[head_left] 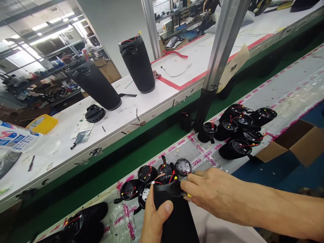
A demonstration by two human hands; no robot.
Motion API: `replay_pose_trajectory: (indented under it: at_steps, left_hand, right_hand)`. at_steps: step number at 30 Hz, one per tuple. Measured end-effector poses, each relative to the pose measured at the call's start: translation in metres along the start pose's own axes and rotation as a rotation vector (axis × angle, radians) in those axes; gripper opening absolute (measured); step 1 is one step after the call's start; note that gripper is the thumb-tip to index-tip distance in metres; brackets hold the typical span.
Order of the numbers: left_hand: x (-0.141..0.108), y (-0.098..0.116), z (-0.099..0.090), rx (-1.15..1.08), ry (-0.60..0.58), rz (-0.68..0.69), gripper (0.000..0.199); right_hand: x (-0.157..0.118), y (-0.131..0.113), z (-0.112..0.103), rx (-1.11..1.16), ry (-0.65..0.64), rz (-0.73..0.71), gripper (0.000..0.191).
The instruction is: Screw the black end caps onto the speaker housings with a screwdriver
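My left hand (158, 216) is wrapped round a black cylindrical speaker body (178, 216), its open top tilted toward the far side. Red wires with yellow and white connectors stick out of that top. At the right side of the rim, my right hand (205, 189) is closed in a pinch. A small yellow bit shows beneath its fingers; what it belongs to is hidden. Just beyond, several similar black housings (129, 189) with wires stand close together. One round top (183, 167) near my right fingers shows a silvery inside.
More wired housings (235, 148) stand along the taped belt (174, 148) to the right, near an open cardboard box (293, 141). Others (76, 224) lie at lower left. A metal post (222, 44) rises by the white bench (121, 118), which bears two upright speakers (138, 64) and yellow tape (43, 124).
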State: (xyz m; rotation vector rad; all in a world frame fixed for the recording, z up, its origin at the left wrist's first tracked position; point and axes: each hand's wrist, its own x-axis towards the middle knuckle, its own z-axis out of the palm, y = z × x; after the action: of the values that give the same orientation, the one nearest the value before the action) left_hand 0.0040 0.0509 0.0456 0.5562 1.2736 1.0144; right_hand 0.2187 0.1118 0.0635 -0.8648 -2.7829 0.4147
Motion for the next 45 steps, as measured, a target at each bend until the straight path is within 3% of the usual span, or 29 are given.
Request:
replay_pose_trajectory:
  at_steps: [5, 12, 17, 30, 36, 39, 45]
  left_hand:
    - [0.002, -0.004, 0.000, 0.028, 0.017, 0.018, 0.087]
    - [0.001, 0.000, -0.004, 0.144, 0.024, 0.052, 0.095]
    - [0.000, 0.004, -0.004, 0.249, 0.017, 0.052, 0.095]
    - [-0.005, 0.003, 0.002, 0.369, 0.139, 0.128, 0.091]
    - [-0.002, 0.001, -0.001, 0.325, 0.100, 0.127, 0.093]
    - [-0.001, 0.001, -0.002, 0.273, 0.063, 0.122, 0.091]
    - [-0.001, 0.003, -0.002, 0.381, 0.096, 0.143, 0.093]
  right_hand:
    - [-0.002, 0.003, -0.001, -0.022, 0.011, -0.035, 0.013]
    - [0.000, 0.004, -0.015, -0.092, -0.130, -0.057, 0.036]
    - [-0.003, 0.006, -0.018, -0.154, -0.084, -0.090, 0.029]
    - [-0.005, 0.011, -0.016, -0.195, -0.059, -0.148, 0.022]
    - [-0.004, 0.011, -0.023, -0.189, -0.039, -0.202, 0.016]
    - [-0.005, 0.010, -0.019, -0.185, -0.027, -0.226, 0.017]
    - [-0.007, 0.013, -0.007, -0.189, -0.067, -0.218, 0.017]
